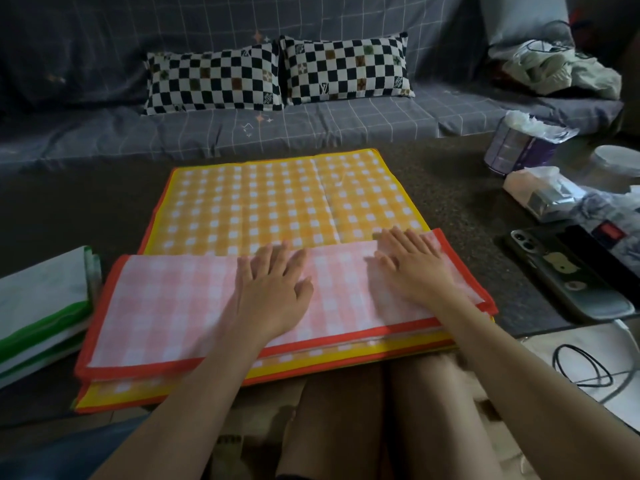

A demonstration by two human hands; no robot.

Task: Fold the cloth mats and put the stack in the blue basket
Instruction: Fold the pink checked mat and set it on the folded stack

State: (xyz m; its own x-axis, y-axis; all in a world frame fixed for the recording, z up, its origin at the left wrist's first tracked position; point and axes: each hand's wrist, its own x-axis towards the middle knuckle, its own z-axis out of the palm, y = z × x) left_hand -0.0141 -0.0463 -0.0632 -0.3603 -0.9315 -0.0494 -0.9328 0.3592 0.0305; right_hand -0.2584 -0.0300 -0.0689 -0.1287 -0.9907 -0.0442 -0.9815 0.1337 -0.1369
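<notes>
Room: dim sitting area; grey checked sofa across the top of the frame, two chequered cushions on it. Desk: dark speckled top, filling mid-frame. Pink mat: folded, red-bordered, lower centre, long axis running left to right, lying on the near part of the yellow mat, which is spread flat and reaches toward the sofa. Left hand: flat on the pink mat near its middle, fingers straight and spread, the grip apart, pressing. Right hand: flat on the mat's right end, fingers straight, the grip apart, pressing. Both hands sit on the mat's right half; the left end lies uncovered, nearer the left hand. Judgement: the fold is being smoothed; a further fold would probably bring one short end over the other. Green mat: folded, lower left edge. Phone, tissues, cable: right side. Blue basket: not seen.
</notes>
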